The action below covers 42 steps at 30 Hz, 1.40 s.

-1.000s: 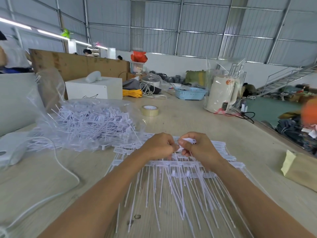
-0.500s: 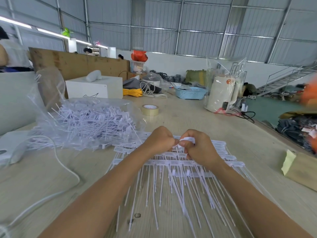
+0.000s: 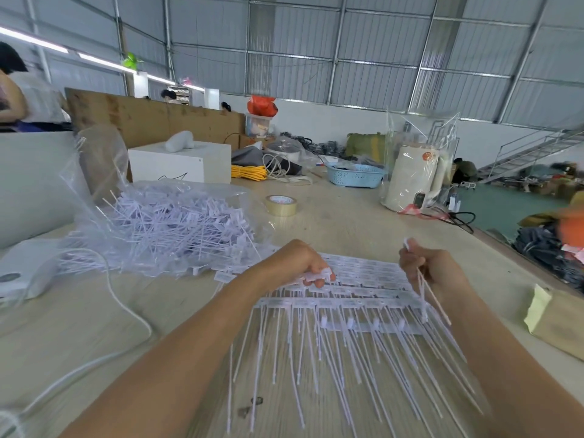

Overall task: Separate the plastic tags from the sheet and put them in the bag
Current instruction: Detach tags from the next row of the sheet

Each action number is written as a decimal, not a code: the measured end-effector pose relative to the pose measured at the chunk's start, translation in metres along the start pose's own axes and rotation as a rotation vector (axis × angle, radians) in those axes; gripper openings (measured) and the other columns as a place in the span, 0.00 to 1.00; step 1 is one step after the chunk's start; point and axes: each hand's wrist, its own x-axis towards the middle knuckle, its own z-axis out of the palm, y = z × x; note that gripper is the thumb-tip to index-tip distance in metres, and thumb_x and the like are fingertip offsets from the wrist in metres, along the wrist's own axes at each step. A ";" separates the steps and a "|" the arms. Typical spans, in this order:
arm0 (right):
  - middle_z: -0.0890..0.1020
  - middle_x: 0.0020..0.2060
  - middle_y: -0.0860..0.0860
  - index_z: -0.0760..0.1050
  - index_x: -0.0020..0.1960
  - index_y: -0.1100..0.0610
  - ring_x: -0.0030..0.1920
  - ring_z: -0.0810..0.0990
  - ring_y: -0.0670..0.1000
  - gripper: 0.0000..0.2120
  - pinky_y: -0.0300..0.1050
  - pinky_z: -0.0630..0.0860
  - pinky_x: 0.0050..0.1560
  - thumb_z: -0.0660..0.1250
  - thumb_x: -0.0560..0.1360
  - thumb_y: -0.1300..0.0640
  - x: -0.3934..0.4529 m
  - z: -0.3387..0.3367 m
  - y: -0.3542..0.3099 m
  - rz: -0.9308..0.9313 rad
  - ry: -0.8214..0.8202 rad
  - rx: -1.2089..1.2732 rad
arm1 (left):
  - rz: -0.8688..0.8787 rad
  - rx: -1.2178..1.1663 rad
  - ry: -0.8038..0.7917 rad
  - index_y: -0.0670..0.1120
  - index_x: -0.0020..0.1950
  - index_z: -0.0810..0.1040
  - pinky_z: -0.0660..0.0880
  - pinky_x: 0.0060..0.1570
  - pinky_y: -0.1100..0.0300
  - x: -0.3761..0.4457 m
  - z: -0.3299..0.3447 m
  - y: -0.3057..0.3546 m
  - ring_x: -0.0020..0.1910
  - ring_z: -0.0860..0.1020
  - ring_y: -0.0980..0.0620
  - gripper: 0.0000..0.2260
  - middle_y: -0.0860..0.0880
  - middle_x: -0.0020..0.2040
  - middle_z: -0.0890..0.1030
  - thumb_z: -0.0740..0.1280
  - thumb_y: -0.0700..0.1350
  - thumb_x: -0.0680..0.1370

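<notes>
We are pinching one freed tag (image 3: 420,279) in our right hand (image 3: 433,270) while our left hand (image 3: 300,263) is gripping the sheet (image 3: 347,298) on the table (image 3: 331,222), risking snagging neighbouring tails before reaching the bag (image 3: 164,222) far left.

Print on tags (image 3: 357,281) too small to read; fingertips of left hand (image 3: 295,263) hidden above tags; far right blurred.
</notes>
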 end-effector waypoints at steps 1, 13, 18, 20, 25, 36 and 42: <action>0.63 0.30 0.50 0.66 0.39 0.59 0.19 0.67 0.42 0.09 0.30 0.66 0.17 0.57 0.79 0.63 -0.001 0.007 0.007 0.029 -0.031 -0.051 | -0.004 0.030 -0.014 0.32 0.42 0.82 0.68 0.28 0.67 0.000 0.002 0.001 0.29 0.74 0.54 0.13 0.40 0.33 0.82 0.58 0.26 0.71; 0.82 0.36 0.59 0.78 0.40 0.64 0.36 0.83 0.54 0.05 0.43 0.80 0.35 0.68 0.74 0.64 -0.020 0.047 0.062 -0.224 -0.165 -0.861 | 0.073 0.073 0.077 0.42 0.53 0.76 0.74 0.48 0.56 0.002 0.010 -0.005 0.40 0.77 0.51 0.14 0.48 0.37 0.79 0.70 0.31 0.71; 0.80 0.32 0.59 0.77 0.38 0.64 0.35 0.79 0.58 0.06 0.55 0.77 0.46 0.67 0.74 0.66 -0.013 0.043 0.055 -0.340 -0.043 -0.801 | 0.065 -0.001 0.154 0.42 0.45 0.77 0.78 0.44 0.58 0.002 0.006 -0.009 0.39 0.79 0.52 0.02 0.46 0.40 0.80 0.68 0.39 0.76; 0.81 0.34 0.60 0.78 0.40 0.64 0.38 0.79 0.59 0.05 0.60 0.76 0.51 0.67 0.74 0.66 -0.013 0.041 0.055 -0.354 -0.056 -0.798 | 0.067 0.028 0.138 0.44 0.37 0.76 0.74 0.30 0.65 0.002 0.008 -0.011 0.28 0.77 0.57 0.10 0.49 0.31 0.80 0.66 0.43 0.78; 0.82 0.33 0.59 0.78 0.42 0.67 0.37 0.81 0.56 0.05 0.49 0.78 0.43 0.68 0.74 0.65 -0.010 0.038 0.057 -0.335 -0.093 -0.817 | 0.104 -0.088 0.176 0.43 0.35 0.76 0.69 0.24 0.66 0.001 0.011 -0.009 0.23 0.74 0.56 0.10 0.46 0.28 0.78 0.66 0.39 0.77; 0.81 0.26 0.57 0.75 0.54 0.75 0.23 0.74 0.40 0.11 0.27 0.67 0.33 0.63 0.77 0.67 -0.015 0.049 0.053 -0.218 -0.184 -1.018 | -0.067 -0.225 0.220 0.39 0.39 0.78 0.68 0.23 0.65 0.005 0.014 -0.013 0.21 0.73 0.54 0.13 0.46 0.27 0.79 0.68 0.49 0.76; 0.79 0.20 0.47 0.75 0.38 0.64 0.23 0.77 0.41 0.06 0.31 0.72 0.28 0.68 0.72 0.71 -0.026 0.051 0.056 -0.433 -0.173 -0.991 | -0.059 -0.297 0.273 0.43 0.32 0.76 0.63 0.21 0.68 0.008 0.017 -0.010 0.18 0.67 0.57 0.12 0.51 0.21 0.75 0.69 0.43 0.74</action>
